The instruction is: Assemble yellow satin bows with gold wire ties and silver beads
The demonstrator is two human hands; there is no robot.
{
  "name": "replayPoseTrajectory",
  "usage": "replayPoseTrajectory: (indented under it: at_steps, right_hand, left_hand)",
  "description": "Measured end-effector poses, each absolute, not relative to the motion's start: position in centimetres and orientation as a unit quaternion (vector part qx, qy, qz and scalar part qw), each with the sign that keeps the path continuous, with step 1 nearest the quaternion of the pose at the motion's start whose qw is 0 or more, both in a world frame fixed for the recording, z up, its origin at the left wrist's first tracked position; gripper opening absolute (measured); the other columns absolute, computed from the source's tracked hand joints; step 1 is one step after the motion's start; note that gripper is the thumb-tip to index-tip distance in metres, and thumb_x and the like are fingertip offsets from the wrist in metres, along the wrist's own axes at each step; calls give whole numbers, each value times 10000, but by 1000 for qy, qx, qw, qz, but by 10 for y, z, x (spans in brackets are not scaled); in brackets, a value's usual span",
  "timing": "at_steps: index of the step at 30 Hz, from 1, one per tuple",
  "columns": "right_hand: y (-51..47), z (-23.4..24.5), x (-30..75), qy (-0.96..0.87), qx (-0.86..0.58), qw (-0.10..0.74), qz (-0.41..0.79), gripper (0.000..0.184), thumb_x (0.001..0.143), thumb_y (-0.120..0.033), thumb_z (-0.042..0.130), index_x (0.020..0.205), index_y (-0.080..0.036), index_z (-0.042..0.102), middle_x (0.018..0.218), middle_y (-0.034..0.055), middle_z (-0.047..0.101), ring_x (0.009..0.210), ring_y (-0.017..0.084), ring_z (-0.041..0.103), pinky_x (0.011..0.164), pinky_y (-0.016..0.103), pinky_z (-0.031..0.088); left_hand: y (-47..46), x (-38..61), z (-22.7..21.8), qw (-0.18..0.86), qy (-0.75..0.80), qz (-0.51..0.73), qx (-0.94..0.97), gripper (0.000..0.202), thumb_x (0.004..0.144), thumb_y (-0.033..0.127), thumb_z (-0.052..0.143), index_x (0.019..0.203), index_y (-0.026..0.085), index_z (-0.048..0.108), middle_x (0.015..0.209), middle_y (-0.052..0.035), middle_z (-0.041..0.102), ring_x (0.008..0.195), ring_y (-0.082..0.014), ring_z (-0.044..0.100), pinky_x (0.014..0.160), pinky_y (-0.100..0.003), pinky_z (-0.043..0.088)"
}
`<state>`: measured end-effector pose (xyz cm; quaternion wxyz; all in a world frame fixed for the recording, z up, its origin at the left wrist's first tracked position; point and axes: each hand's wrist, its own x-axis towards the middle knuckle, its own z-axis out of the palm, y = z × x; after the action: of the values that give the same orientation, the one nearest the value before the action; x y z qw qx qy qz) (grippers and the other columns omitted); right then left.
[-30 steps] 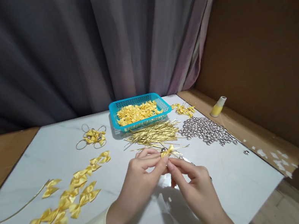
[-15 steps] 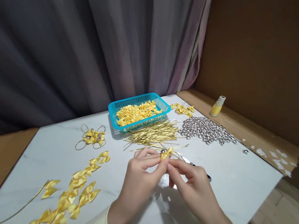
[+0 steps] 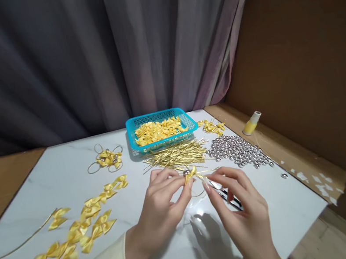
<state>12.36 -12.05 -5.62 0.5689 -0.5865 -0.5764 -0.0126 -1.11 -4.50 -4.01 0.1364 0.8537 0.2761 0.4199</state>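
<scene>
1. Our left hand (image 3: 159, 201) grips a yellow bow (image 3: 190, 175) with a silver bead (image 3: 186, 172) between thumb and fingers, above the white table (image 3: 127, 209).
2. Our right hand (image 3: 244, 201) curls just beside it, thumb and forefinger nearly meeting; whether they pinch anything, we cannot tell.
3. We judge the bow light, soft, slippery, easily creased; best held at its middle.
4. Beyond, a blue basket (image 3: 132, 136) holds heaped ribbons (image 3: 160, 131).

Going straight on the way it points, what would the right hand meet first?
Probably the shiny yellow ribbon bow with the round silver bead, held in the left hand; depth is unclear.
</scene>
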Motion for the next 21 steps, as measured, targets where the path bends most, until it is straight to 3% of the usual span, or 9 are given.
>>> replayPoseTrajectory:
  at_steps: [4, 8, 13, 17, 21]
  right_hand:
    - [-113, -56, 127, -603, -575, 551, -46, 150, 800, -154, 552, 942, -166, 600, 885, 85, 526, 864, 201, 531, 678, 333, 474]
    - [-105, -60, 130, -629, -584, 513, 2, 223, 807, -172, 532, 1030, -175, 542, 954, 94, 577, 920, 212, 536, 767, 374, 467]
    - [-103, -65, 134, -611, -598, 508, 106, 136, 798, -214, 565, 923, -167, 590, 723, 32, 619, 695, 163, 578, 651, 296, 476]
    - [-107, -60, 134, -597, -612, 508, 107, 109, 792, -252, 586, 727, -167, 606, 648, 23, 616, 627, 147, 562, 599, 265, 458]
    - [-113, -58, 135, -607, -611, 498, 99, 132, 798, -235, 581, 684, -175, 602, 621, 9, 610, 592, 130, 552, 571, 241, 450]
  left_hand:
    - [-46, -12, -44, 118, 263, 406, 867, 162, 831, 133, 516, 691, 166, 591, 644, 10, 619, 686, -144, 521, 707, -330, 345]
    - [-46, -12, -45, 86, 247, 406, 876, 164, 837, 129, 502, 719, 168, 608, 662, -2, 641, 694, -151, 522, 707, -333, 341]
    - [-46, -12, -44, 63, 243, 398, 882, 152, 830, 104, 505, 736, 156, 612, 663, -10, 659, 723, -165, 541, 718, -339, 332]
    - [-46, -12, -44, 39, 246, 390, 886, 180, 835, 96, 494, 707, 145, 611, 648, -22, 663, 712, -171, 546, 713, -345, 327]
    - [-45, -12, -46, 33, 251, 370, 894, 215, 850, 111, 466, 696, 145, 612, 652, -27, 662, 730, -172, 545, 732, -351, 328]
